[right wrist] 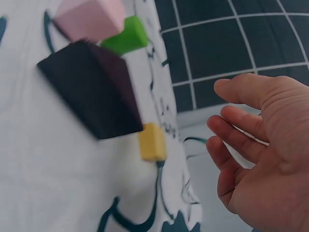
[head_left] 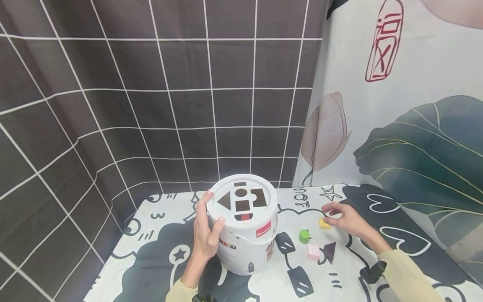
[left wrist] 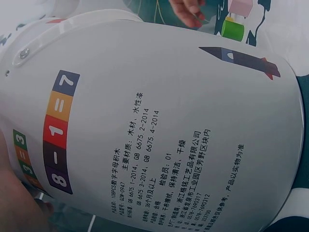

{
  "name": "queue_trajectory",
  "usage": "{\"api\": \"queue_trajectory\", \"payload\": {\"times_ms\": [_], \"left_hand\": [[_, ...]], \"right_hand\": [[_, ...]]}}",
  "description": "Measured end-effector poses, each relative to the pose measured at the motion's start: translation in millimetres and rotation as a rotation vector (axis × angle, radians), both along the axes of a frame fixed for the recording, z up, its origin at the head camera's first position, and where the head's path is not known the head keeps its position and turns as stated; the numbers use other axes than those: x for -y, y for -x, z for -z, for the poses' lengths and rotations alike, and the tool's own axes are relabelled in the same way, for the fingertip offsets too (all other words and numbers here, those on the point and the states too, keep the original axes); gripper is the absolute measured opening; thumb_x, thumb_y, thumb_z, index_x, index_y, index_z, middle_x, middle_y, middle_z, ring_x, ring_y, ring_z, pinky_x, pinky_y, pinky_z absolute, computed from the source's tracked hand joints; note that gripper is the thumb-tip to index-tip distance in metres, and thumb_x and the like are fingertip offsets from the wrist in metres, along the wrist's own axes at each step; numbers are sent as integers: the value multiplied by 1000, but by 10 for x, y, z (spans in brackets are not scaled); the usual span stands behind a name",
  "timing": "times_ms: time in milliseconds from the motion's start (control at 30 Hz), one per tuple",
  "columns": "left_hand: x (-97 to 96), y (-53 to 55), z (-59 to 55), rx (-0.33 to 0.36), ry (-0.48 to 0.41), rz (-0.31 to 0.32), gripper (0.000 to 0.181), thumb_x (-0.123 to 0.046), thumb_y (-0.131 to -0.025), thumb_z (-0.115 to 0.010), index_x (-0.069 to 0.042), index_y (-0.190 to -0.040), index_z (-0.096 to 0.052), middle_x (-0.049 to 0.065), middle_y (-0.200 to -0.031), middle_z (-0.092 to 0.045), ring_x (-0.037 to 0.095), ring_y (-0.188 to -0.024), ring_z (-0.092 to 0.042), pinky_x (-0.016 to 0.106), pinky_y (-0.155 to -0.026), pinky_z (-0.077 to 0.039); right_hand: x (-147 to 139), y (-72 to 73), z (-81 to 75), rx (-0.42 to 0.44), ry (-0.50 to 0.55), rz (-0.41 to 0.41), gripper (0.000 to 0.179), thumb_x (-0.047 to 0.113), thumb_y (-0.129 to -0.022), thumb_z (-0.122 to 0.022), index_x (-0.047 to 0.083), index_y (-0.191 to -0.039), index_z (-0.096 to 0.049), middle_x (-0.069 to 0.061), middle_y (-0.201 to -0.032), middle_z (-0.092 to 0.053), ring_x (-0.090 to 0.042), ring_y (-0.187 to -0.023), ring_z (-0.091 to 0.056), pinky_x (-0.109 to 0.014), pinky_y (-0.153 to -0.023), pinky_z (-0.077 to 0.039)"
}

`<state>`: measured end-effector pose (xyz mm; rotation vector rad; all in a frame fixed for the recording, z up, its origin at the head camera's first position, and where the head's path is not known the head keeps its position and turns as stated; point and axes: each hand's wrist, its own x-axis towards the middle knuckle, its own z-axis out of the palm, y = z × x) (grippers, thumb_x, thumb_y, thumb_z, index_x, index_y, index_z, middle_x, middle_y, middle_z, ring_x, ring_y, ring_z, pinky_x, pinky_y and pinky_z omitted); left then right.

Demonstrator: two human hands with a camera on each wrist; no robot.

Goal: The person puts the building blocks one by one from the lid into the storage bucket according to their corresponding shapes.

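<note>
A white lidded bucket (head_left: 245, 251) stands upright, its lid (head_left: 268, 182) cut with shaped holes. Something red shows in the front hole. My left hand (head_left: 206, 235) holds the bucket's left side, thumb and fingers spread round the lid's rim; the left wrist view shows mainly the bucket's printed wall. My right hand (head_left: 349, 220) hovers by a yellow block (head_left: 324, 224), fingers loosely bent and nothing in them. In the right wrist view a gap separates hand and block. Nearby lie a green block (head_left: 304, 236), a pink block (head_left: 312, 252) and a dark triangular block (head_left: 329, 252).
A patterned black-and-white cloth (head_left: 158, 260) covers the table. Behind it hangs a dark grid curtain (head_left: 181, 109), with a leaf-printed white curtain (head_left: 411, 138) to the right. The bucket's white handle (head_left: 264, 242) hangs down its front.
</note>
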<state>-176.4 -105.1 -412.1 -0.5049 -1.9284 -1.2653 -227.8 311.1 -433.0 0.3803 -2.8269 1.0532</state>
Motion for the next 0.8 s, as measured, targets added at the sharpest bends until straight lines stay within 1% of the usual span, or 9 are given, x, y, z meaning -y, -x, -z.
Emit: {"api": "queue_trajectory", "payload": {"times_ms": [133,367,500,567,800], "left_hand": [[-1,-9,4,4,-1,4,68,-23,-78,-51,1,-141,-43,24,-149,-42,44,-136,-40,66,-102,-31],[-3,4,-2,1,0,8,68,-23,-78,-51,2,-141,-43,24,-149,-43,44,-136,-41,65,-103,-31],[-4,-2,3,8,-3,7,68,-24,-78,-51,2,-141,-43,24,-150,-42,44,-136,-40,65,-103,-31],[-5,-7,6,13,-4,7,68,-23,-78,-51,3,-141,-43,24,-150,-42,44,-136,-40,65,-103,-31],[-3,-3,4,11,1,5,69,-23,-78,-51,3,-141,-42,24,-150,-42,44,-136,-40,65,-103,-31]], "right_hand": [[-37,4,74,43,9,12,39,12,-86,-74,-6,-119,-64,-21,-114,-67,-41,-105,-61,-53,-83,-51],[-93,28,181,94,18,43,40,13,-85,-76,-5,-119,-64,-21,-116,-66,-41,-106,-60,-55,-84,-50],[-119,16,257,91,16,47,40,12,-83,-76,-5,-118,-65,-20,-114,-66,-41,-104,-60,-54,-82,-50],[-122,9,288,69,18,41,40,10,-82,-77,-6,-116,-65,-21,-113,-67,-41,-103,-60,-53,-82,-50],[-130,18,359,85,0,58,48,7,-80,-77,-8,-122,-61,-27,-119,-62,-44,-106,-59,-56,-87,-49]]}}
